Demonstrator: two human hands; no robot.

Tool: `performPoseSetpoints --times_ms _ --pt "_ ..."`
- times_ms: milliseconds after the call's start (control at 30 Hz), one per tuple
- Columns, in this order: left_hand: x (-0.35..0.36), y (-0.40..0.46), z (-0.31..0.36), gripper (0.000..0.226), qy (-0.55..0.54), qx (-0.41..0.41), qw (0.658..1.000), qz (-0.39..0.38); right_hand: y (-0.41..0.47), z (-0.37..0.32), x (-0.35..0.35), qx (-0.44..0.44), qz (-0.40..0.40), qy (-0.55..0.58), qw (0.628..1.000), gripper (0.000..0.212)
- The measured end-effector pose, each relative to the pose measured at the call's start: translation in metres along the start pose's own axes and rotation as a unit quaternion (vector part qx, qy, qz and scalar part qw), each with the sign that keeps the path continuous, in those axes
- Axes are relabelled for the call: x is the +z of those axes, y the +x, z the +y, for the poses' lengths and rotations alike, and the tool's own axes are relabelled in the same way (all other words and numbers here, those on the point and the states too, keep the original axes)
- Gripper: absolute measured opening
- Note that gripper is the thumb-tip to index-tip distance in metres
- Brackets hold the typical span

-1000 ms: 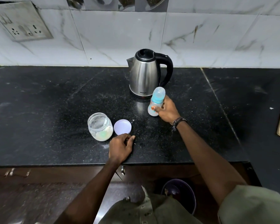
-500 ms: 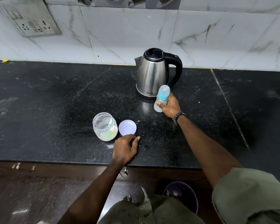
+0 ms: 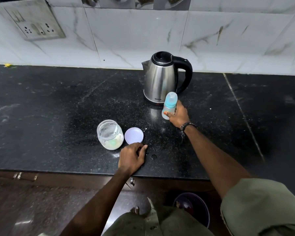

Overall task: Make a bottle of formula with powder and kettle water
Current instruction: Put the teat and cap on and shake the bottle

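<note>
Nothing much had shifted since the moment before: the right hand (image 3: 177, 114) still gripped the baby bottle (image 3: 169, 106), fingers curled round its lower half, standing it upright just in front of the steel kettle (image 3: 159, 77). Black speckled stone made up the counter (image 3: 49, 108), glossy and dusted with pale specks, below white marbled wall tiles (image 3: 134, 34) (a grimy socket plate (image 3: 32, 23) at the left). The left hand (image 3: 132, 157) rested loosely curled, empty, beside the round lilac lid (image 3: 133, 135) and open clear powder jar (image 3: 109, 134).

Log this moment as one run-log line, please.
right hand grips capped baby bottle by kettle | left hand rests on counter | powder jar open, lid beside
</note>
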State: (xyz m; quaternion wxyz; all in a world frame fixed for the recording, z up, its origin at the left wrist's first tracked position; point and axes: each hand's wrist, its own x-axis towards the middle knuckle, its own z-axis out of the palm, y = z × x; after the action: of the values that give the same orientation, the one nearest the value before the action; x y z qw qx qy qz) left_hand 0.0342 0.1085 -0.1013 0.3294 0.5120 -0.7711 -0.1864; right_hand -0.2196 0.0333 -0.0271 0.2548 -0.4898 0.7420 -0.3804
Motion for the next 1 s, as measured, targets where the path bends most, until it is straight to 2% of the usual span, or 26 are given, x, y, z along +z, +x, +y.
performPoseSetpoints --times_ms 300,400,467,633,800,1000 --pt "-0.003 -0.001 0.004 0.032 0.002 -0.001 1.000 0.005 -0.020 0.003 -0.004 0.026 0.007 -0.018 0.999 0.078" --pt "-0.003 -0.001 0.005 0.032 -0.002 -0.007 1.000 0.007 -0.032 0.009 -0.002 0.045 0.031 -0.023 0.998 0.088" --pt "-0.003 -0.001 0.005 0.031 -0.004 -0.008 1.000 0.007 -0.043 0.012 -0.001 0.058 0.056 -0.021 0.996 0.087" --pt "-0.004 -0.002 0.005 0.031 -0.009 -0.003 1.000 0.010 -0.071 0.014 0.004 0.057 0.123 0.003 0.991 0.071" --pt "-0.006 -0.005 0.005 0.033 -0.041 -0.003 0.998 0.038 -0.092 0.014 0.014 0.008 0.192 0.008 0.981 0.043" --pt "-0.013 -0.009 0.009 0.032 -0.060 -0.030 0.990 0.124 -0.105 0.004 0.031 -0.067 0.180 -0.004 0.981 0.004"
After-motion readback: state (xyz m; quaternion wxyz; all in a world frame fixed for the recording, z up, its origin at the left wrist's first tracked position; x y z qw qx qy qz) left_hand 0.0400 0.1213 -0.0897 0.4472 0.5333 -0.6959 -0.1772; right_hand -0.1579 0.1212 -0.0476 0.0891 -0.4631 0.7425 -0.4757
